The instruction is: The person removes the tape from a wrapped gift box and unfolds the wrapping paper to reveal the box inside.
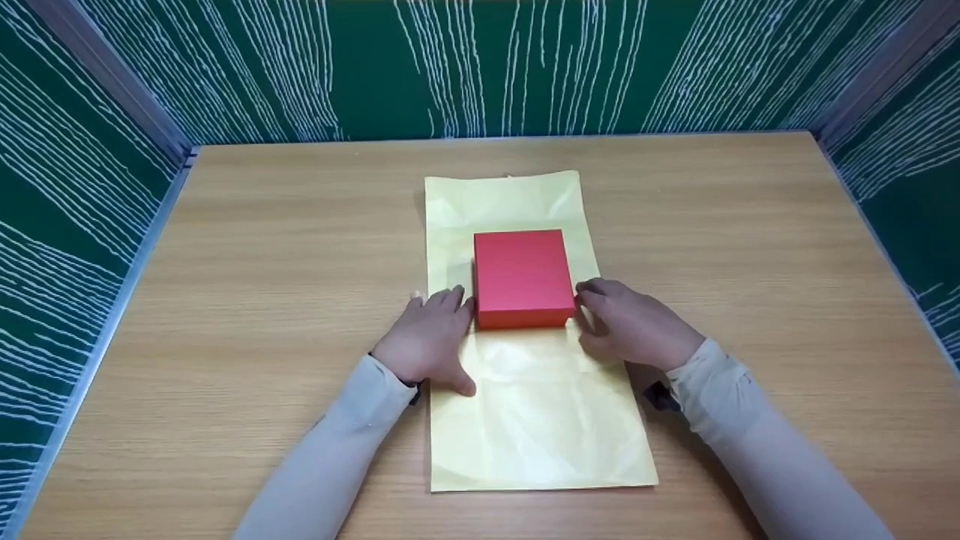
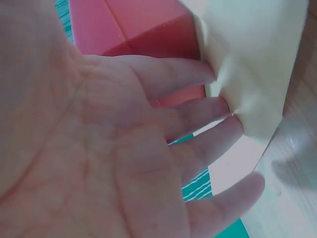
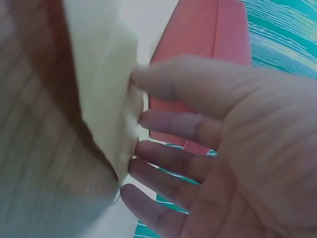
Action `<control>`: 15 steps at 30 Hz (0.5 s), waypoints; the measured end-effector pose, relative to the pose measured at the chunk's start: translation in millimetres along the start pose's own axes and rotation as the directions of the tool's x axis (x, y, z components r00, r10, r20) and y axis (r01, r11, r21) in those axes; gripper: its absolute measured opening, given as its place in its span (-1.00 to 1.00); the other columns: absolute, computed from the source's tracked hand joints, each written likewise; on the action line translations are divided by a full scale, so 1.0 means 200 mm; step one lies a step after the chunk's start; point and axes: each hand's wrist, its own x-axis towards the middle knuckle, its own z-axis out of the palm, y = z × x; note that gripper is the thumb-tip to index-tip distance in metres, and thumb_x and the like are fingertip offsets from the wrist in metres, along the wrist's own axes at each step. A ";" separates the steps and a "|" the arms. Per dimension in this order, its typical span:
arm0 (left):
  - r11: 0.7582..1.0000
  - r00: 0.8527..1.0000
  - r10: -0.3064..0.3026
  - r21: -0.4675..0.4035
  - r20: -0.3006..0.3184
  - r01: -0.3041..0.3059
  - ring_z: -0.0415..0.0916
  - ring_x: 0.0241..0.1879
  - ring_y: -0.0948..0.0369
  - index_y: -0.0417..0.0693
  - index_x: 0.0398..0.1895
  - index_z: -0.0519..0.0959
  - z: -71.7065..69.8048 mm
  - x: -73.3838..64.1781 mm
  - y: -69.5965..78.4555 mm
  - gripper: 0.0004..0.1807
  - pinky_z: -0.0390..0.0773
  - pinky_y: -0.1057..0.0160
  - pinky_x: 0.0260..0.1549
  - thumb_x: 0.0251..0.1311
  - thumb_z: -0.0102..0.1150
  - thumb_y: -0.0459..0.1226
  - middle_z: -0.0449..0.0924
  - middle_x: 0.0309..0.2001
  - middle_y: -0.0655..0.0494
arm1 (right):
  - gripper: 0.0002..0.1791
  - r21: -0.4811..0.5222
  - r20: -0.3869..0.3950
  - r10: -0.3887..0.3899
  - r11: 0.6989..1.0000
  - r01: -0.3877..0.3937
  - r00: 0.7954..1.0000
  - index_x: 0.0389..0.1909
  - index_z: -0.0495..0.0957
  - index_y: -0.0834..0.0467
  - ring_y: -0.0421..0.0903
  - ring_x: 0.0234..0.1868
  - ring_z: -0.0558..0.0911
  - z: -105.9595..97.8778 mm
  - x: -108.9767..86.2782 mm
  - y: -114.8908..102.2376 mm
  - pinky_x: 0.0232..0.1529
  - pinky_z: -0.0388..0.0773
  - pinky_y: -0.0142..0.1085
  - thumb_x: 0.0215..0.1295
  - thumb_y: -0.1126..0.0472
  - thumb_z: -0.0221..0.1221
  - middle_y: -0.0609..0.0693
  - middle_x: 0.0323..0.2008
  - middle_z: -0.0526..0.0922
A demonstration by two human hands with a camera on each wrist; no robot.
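Note:
A red square box [image 1: 521, 270] sits on a long pale yellow piece of paper [image 1: 540, 420] in the middle of the table. My left hand [image 1: 431, 337] is at the box's left side, its fingers spread and fairly straight, fingertips on the paper [image 2: 247, 94] in the left wrist view. On the opposite side, my right hand [image 1: 637, 322] rests with loosely bent fingers at the box's lower right. The right wrist view has its fingertips touching the paper [image 3: 104, 64] beside the box [image 3: 190, 29]. Neither hand grips anything.
The wood-grain table [image 1: 300, 240] extends around the paper on every side. Green panels with white streaks [image 1: 525, 67] stand along its back, left and right edges. The paper shows creases near its far end.

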 end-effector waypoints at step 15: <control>0.999 0.998 0.007 -0.039 0.057 -0.005 -0.36 0.65 -0.06 -0.18 0.68 -0.15 0.01 -0.02 -0.02 0.55 -0.32 -0.34 0.49 -0.24 0.64 0.24 -0.32 0.67 -0.18 | 0.51 0.014 0.279 0.059 0.998 -0.066 0.959 0.63 -0.06 0.31 0.31 0.63 -0.10 -0.03 -0.10 -0.02 0.53 -0.40 0.27 -0.14 -0.44 0.50 0.29 0.63 -0.08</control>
